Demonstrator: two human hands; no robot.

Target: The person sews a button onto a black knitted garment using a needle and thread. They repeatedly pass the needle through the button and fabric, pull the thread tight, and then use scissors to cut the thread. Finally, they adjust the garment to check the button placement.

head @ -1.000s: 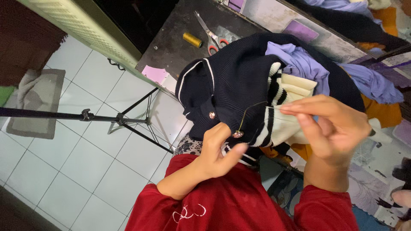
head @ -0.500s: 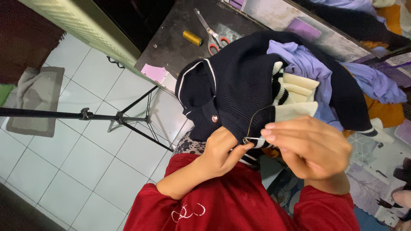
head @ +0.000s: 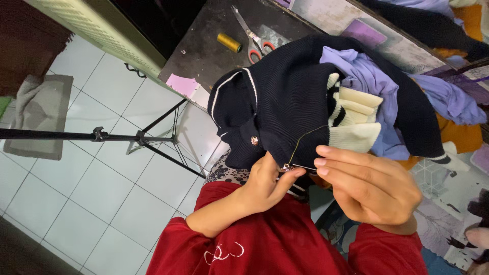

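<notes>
Down and inward comes the right hand (head: 369,191) since a second ago, when it was stretched out to the side over the cream cuff; now its fingers are curled and pressed together, fingertips pinching a thin needle (head: 304,167) right at the garment's lower edge. That needle lies nearly level, its long axis running across the view, tip toward the left hand (head: 267,183). A thread (head: 305,136) arcs up from it across the knit. Left hand holds as before, thumb and fingers pinching the hem of the navy cardigan (head: 290,102) at a small metal button (head: 286,166). The cardigan hangs off the dark table (head: 204,51), white-piped edge to the left, a second button (head: 254,141) just above. Beyond, lilac cloth (head: 367,76) lies bundled inside the cardigan's folds. Farther back on the table: red-handled scissors (head: 252,38) and a yellow thread spool (head: 229,42), near each other.
</notes>
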